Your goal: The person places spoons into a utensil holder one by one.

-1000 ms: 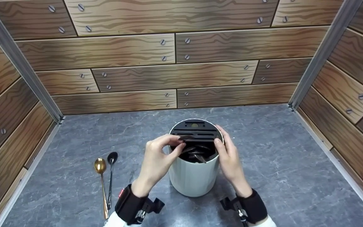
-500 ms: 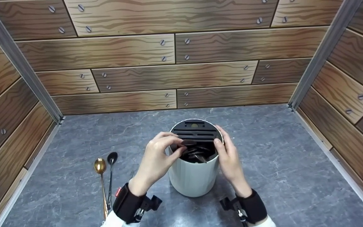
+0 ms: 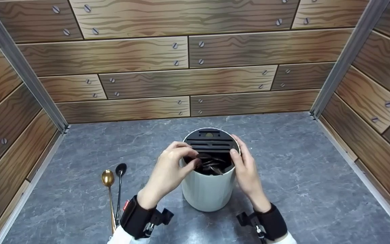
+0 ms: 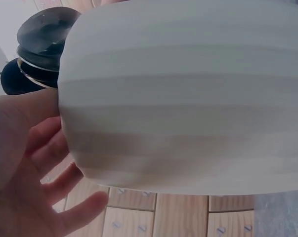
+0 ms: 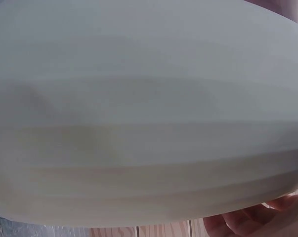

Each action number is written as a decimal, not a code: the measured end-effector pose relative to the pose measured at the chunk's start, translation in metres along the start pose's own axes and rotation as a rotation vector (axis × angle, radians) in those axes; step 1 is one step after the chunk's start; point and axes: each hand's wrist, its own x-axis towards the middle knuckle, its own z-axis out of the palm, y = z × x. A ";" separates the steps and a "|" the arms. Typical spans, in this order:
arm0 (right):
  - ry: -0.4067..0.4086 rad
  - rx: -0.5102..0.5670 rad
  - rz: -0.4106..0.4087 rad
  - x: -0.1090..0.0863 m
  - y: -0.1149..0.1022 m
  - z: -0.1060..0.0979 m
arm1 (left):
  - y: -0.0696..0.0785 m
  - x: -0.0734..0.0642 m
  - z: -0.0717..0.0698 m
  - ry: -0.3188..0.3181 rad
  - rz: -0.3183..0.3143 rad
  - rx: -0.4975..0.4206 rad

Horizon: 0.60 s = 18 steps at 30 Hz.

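Note:
A pale grey-green utensil holder [image 3: 208, 193] stands upright in the middle of the table in the head view. Several dark spoons [image 3: 212, 162] are inside its front opening, their bowls near the rim. My left hand [image 3: 169, 169] reaches over the holder's left rim, thumb and forefinger pinching the edge of one dark spoon. In the left wrist view, dark spoon bowls [image 4: 47, 32] stick out past the rim beside the thumb. My right hand [image 3: 247, 173] grips the holder's right side, thumb at the rim and fingers round the outside. The spoon handles are hidden inside.
A black slotted insert [image 3: 210, 144] covers the back half of the holder's mouth. A gold spoon [image 3: 107, 178] and a black spoon [image 3: 121, 168] lie side by side on the grey marbled table [image 3: 300, 176], left of the left forearm. Wood-patterned walls [image 3: 188, 81] enclose the table.
My left hand has lowered the dark spoon it pinches, from above the rim down among the other dark spoons. My right hand has stayed on the holder.

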 end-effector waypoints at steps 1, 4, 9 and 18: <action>-0.002 0.006 -0.001 0.000 0.000 0.000 | 0.000 0.000 0.000 -0.015 -0.010 0.004; -0.002 0.006 -0.002 0.000 0.000 0.000 | 0.002 0.002 -0.002 -0.052 -0.031 0.012; 0.002 0.003 -0.002 0.000 0.000 0.000 | 0.002 0.002 -0.003 -0.076 -0.041 0.022; 0.002 0.004 -0.011 0.001 0.001 0.000 | 0.002 0.001 -0.003 -0.068 -0.004 0.022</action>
